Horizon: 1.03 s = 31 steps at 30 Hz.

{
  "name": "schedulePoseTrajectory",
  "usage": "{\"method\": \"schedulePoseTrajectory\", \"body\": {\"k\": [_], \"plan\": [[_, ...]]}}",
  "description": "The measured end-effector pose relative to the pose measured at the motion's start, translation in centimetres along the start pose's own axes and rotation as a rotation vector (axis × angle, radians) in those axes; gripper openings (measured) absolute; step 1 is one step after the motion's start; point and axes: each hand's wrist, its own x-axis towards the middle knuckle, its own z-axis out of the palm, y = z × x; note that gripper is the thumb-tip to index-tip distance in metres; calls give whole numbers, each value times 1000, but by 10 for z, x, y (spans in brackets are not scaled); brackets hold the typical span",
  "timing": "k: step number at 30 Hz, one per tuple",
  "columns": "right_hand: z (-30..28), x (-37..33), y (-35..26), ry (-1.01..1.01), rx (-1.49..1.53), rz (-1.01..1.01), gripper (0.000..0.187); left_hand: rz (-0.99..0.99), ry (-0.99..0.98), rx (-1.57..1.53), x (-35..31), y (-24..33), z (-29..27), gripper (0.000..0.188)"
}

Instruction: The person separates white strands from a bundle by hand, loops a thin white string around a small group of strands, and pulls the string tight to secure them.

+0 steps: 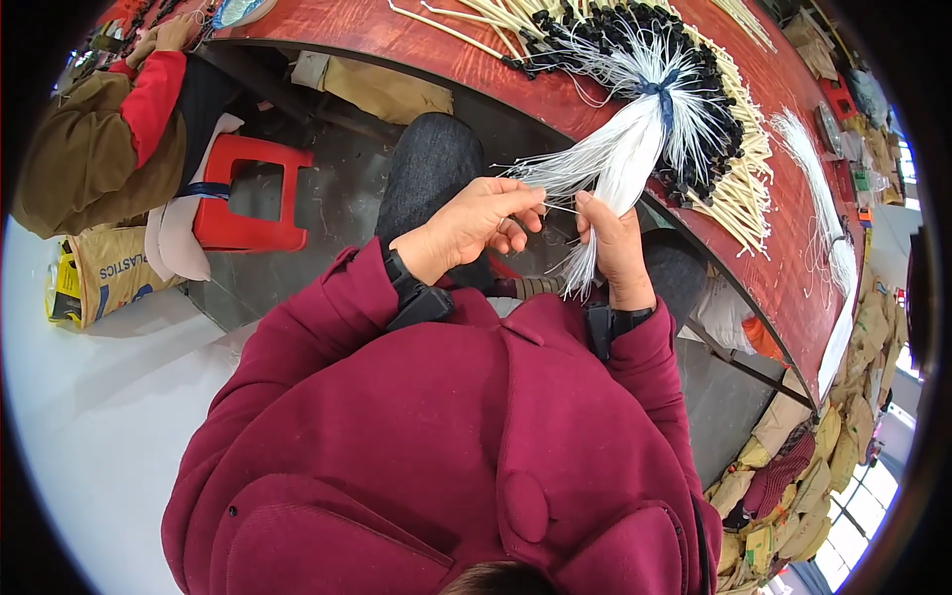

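A thick bundle of white strings point(627, 159), tied round with a dark blue band point(662, 91), hangs over the near edge of the red table. Its strings lead back to a fan of cream-coloured sticks with black ends point(739, 188). My right hand point(617, 246) is closed on the loose lower part of the bundle, with ends trailing below the fingers. To its left, my left hand point(478, 226) pinches a thin white string stretched between the two hands. Its other fingers are curled. Exactly how many strings the left fingertips hold is too fine to tell.
Another hank of white strings point(838, 260) lies along the right part of the red table point(783, 297). A red plastic stool point(288, 198) stands at the left, beside a seated person point(109, 149). Brown sacks and cloths point(793, 486) are piled at lower right.
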Motion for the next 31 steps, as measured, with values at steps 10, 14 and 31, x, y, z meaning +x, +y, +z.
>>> {"method": "schedulePoseTrajectory", "body": {"k": [10, 14, 31], "plan": [[-3, -1, -2, -27, -14, -9, 19, 5, -133, -63, 3, -5, -9, 14], [-2, -1, -2, -10, -15, -20, 19, -17, 13, -26, -4, 6, 4, 11], [-6, 0, -2, -1, -49, -1, 17, 72, -267, 167, -10, -9, 11, 13]]}}
